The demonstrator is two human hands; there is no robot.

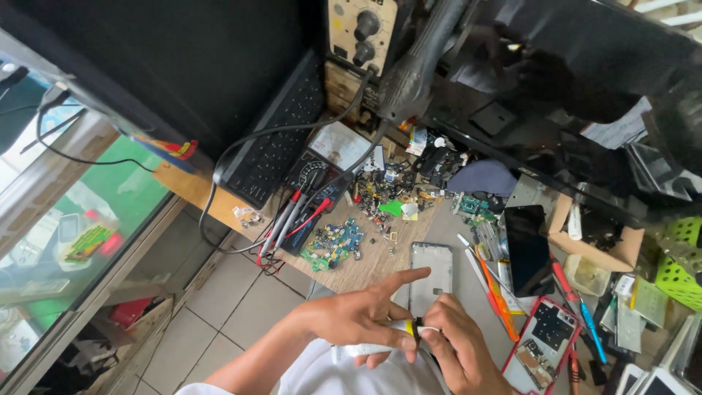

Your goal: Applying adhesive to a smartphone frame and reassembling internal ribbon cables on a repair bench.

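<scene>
My left hand (356,318) grips a white tube (368,350) near its black tip, index finger stretched out straight. My right hand (458,345) pinches the small black cap (417,329) at the tube's end, fingers closed on it. Both hands hover at the near edge of the workbench. Just beyond them a grey phone frame (431,272) lies flat on the bench. An opened phone in a red-edged shell (545,342) lies to the right of my right hand, its boards exposed.
A black phone (527,249), screwdrivers and tweezers (488,281) lie to the right. Green circuit boards (333,246), a heap of small parts (387,192), a multimeter (330,157) with red and black probes, a keyboard (281,132) and green baskets (680,265) crowd the bench.
</scene>
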